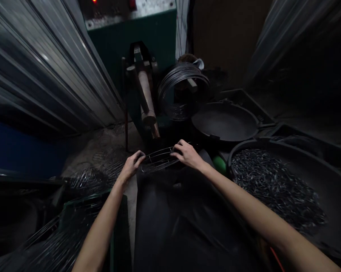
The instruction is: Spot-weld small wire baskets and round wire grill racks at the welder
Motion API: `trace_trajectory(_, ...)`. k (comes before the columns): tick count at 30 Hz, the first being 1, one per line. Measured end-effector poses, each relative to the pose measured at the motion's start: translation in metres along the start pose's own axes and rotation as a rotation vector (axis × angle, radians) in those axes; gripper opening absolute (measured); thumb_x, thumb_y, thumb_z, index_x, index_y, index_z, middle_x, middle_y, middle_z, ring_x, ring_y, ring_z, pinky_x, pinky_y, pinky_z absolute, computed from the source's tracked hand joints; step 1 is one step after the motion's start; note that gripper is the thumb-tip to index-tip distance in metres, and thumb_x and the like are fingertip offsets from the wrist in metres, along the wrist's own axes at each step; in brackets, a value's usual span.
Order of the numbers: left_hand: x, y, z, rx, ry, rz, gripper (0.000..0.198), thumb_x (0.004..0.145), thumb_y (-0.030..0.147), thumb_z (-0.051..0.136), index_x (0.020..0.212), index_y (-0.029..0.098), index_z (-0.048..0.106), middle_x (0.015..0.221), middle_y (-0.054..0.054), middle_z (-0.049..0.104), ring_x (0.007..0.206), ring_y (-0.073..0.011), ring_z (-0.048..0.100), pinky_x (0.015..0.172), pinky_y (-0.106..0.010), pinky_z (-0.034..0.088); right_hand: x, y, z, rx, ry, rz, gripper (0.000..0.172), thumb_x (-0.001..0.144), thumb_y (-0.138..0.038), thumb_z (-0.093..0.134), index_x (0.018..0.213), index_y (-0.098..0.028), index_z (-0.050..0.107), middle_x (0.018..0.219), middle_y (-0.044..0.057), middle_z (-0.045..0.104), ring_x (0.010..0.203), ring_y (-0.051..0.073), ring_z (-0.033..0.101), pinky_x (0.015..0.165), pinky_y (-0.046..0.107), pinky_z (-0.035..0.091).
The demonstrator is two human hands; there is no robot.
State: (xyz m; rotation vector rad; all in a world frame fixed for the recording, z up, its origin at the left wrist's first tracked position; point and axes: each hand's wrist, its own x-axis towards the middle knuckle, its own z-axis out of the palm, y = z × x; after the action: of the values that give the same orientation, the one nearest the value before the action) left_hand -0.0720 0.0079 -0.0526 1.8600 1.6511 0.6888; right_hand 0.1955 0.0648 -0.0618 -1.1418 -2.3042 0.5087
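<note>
Both hands hold one small wire rack out in front of the body, level and low, just before the foot of a green machine. The left hand has the rack's left end, its grip closed over the rim wire with the fingers curled on top. The right hand takes the right end the same way, its grip folded around the rim with the knuckles up. The rack hangs between the two hands above a dark surface that is too dim to make out. Right behind the rack, a brown arm slants down from the machine's front and ends just above and behind the rack's middle. To the right of that arm a coil of wire stands on edge. Beside it lies a shallow black pan. Further right, near the right forearm, is a large round tub heaped with short cut wire pieces. A small green thing sits between the right wrist and the tub. Low on the left, more wire racks lie piled on the floor.
</note>
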Motion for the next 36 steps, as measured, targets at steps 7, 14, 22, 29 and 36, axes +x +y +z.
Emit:
trace_trajectory(7,-0.008,0.033,-0.009,0.312,0.070,0.172,0.032,0.087,0.037,0.051,0.114,0.020,0.054,0.112,-0.006,0.058,0.105,-0.0189,0.052,0.094,-0.029,0.038,0.001,-0.019,0.010,-0.024,-0.033,-0.061,0.010,0.087,-0.028,0.062,0.087,-0.018,0.061,0.085,0.003,0.055,0.075,0.014,0.053,0.063,0.023,0.039)
trace_trajectory(14,0.024,0.060,0.002,0.414,-0.166,0.170,0.016,0.082,0.021,0.057,0.097,0.015,0.057,0.093,-0.007,0.063,0.089,-0.0190,0.058,0.078,-0.027,0.043,0.010,-0.032,0.007,-0.168,-0.024,-0.094,0.012,0.090,-0.032,0.057,0.090,-0.022,0.064,0.086,0.003,0.060,0.081,0.017,0.051,0.060,0.026,0.036)
trace_trajectory(22,0.034,0.059,-0.016,0.249,-0.146,0.051,0.021,0.076,0.035,0.063,0.085,0.018,0.055,0.082,-0.001,0.063,0.078,-0.0178,0.059,0.064,-0.024,0.040,0.030,-0.028,-0.010,-0.148,0.008,-0.153,0.012,0.090,-0.027,0.055,0.090,-0.023,0.066,0.083,0.002,0.061,0.077,0.017,0.050,0.064,0.027,0.037)
trace_trajectory(29,0.052,0.051,-0.022,0.211,-0.139,0.026,0.027,0.074,0.040,0.064,0.085,0.017,0.056,0.085,-0.002,0.064,0.081,-0.0190,0.059,0.065,-0.025,0.040,0.046,-0.025,-0.010,-0.131,0.019,-0.148,0.010,0.089,-0.026,0.057,0.089,-0.020,0.066,0.081,0.003,0.062,0.078,0.018,0.052,0.069,0.027,0.040)
trace_trajectory(36,0.063,0.050,-0.026,0.236,-0.152,0.031,0.025,0.072,0.039,0.065,0.083,0.017,0.057,0.083,-0.001,0.064,0.079,-0.0188,0.059,0.063,-0.024,0.040,0.057,-0.019,-0.007,-0.124,0.038,-0.159,0.009,0.089,-0.025,0.058,0.090,-0.020,0.065,0.083,0.003,0.063,0.079,0.018,0.053,0.069,0.028,0.040)
